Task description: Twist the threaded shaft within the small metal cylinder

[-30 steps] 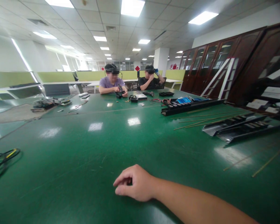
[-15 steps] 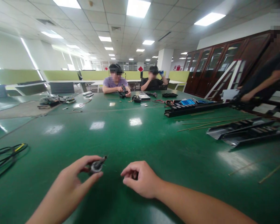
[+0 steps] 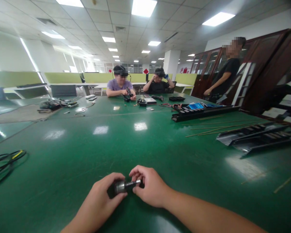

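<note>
My left grip [image 3: 99, 195] pinches the metal part [image 3: 126, 185] by its thick left end, at the near worktop [image 3: 75, 155]. Its thin right end lies within my half-curled right grip [image 3: 152, 188]; contact unclear.

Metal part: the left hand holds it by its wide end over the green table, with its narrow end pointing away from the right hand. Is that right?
Not quite: in the head view, the narrow end of the metal part points toward the right hand. The left hand does hold its wide end over the green table.
</note>
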A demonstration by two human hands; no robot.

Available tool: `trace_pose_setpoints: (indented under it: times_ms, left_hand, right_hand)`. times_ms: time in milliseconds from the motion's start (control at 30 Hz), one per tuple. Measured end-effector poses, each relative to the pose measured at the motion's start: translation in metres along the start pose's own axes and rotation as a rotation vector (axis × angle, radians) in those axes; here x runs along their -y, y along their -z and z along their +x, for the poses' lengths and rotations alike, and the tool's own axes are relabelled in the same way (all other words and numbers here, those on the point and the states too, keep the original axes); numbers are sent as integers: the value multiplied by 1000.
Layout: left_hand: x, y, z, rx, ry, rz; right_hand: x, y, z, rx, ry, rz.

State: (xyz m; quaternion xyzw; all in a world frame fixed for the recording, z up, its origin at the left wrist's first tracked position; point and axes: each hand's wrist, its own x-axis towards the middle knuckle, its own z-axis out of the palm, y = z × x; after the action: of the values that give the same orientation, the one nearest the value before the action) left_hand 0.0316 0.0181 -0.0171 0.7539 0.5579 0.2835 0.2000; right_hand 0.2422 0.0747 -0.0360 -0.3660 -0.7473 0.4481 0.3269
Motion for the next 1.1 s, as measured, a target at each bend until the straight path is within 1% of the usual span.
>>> trace_pose_setpoints:
  times_ms: [167,467,600,1100]
  left_hand:
    - [-7,4,3,40,-22,-25]
    - [-8,4,1,61,-62,-52]
    - [-8,3,1,74,-77,-63]
    - [-7,3,2,70,-72,-67]
  right_hand:
    - [0,-1,-1,7,-6,-6]
    - [5,-1,-4,13,67,-86]
    - [7,0,-4,7,78,-113]
    - [9,-1,-4,4,81,-105]
